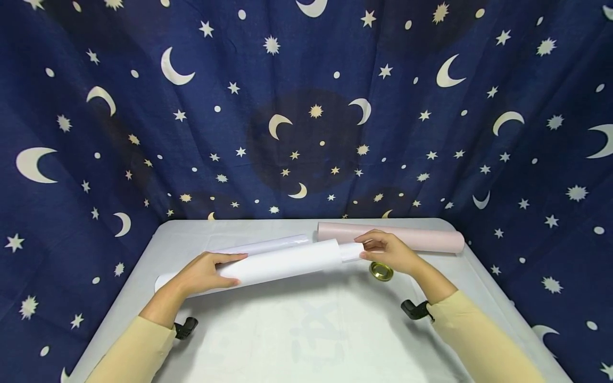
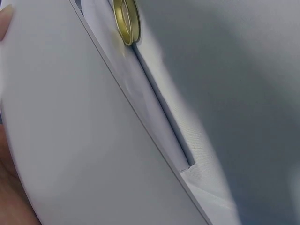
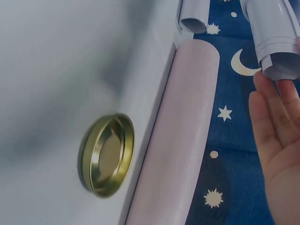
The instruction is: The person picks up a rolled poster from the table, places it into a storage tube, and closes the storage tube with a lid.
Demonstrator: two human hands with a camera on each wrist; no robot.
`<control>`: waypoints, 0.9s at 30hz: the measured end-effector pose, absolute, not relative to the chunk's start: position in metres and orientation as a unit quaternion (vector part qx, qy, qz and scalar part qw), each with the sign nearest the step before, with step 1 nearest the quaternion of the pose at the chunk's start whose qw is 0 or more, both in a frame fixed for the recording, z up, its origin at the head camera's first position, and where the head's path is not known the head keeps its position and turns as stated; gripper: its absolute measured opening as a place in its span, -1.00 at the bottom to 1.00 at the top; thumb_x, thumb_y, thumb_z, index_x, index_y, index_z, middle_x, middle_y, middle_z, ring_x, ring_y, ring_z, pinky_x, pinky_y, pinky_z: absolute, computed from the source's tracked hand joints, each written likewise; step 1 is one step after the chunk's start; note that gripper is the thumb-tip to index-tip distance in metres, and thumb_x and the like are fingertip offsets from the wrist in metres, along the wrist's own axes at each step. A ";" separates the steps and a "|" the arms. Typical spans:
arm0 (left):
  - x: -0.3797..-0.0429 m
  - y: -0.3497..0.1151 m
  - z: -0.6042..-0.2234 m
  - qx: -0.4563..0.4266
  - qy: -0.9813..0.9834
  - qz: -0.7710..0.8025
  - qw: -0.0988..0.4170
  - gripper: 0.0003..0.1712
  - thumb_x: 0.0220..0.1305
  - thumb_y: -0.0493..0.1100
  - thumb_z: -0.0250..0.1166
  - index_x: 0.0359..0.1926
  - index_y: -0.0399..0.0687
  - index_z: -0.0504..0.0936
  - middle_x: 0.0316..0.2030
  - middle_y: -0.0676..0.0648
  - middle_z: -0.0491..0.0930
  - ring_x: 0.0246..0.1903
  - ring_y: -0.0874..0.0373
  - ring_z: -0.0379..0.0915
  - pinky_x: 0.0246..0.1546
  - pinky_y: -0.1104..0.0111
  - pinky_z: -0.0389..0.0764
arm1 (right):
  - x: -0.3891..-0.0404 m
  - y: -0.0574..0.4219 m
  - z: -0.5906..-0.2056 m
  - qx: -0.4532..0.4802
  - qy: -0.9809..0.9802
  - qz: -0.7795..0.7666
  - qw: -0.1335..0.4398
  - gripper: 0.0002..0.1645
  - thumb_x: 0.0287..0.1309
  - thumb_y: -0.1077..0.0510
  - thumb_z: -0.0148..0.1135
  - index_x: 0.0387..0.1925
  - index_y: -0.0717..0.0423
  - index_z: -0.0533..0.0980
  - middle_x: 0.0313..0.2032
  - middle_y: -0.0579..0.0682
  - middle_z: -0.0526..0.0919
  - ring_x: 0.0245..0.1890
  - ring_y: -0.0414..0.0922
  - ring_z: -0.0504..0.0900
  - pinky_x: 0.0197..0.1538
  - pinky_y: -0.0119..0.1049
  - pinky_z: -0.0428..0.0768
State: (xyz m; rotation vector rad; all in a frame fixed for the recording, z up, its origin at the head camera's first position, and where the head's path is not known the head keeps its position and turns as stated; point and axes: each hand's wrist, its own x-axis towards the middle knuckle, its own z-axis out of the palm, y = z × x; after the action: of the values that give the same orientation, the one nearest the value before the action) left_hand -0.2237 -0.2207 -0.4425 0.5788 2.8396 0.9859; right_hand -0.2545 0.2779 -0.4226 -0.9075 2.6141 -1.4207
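Left hand (image 1: 203,274) grips the white tube (image 1: 287,263) between thumb and fingers, apparently steadying it; right hand (image 1: 390,251) pinches the protruding inner roll (image 1: 350,252), gold lid (image 1: 381,272) lying just below those fingertips, seemingly out of the way.

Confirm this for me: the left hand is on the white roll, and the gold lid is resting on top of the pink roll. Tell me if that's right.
Not quite: the gold lid lies on the table beside the pink roll, as the right wrist view shows. The left hand is indeed on the white roll.
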 end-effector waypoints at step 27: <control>-0.222 -0.218 -0.440 0.207 0.927 0.313 0.030 -0.24 -0.06 0.32 0.55 0.24 0.54 0.58 0.17 0.00 0.60 0.04 0.17 0.51 0.04 0.12 0.51 | -0.253 0.245 -0.431 -0.305 0.815 -0.491 0.035 -0.65 0.16 0.30 0.42 0.00 0.25 0.61 -0.05 0.15 0.69 -0.06 0.10 0.70 -0.03 -0.24 0.66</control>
State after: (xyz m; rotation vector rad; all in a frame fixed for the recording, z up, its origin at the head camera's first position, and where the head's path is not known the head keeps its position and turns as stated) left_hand -0.2219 -0.2176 -0.4401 0.6387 2.8567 0.9639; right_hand -0.2530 0.2449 -0.4313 -0.9373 2.5055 -1.5103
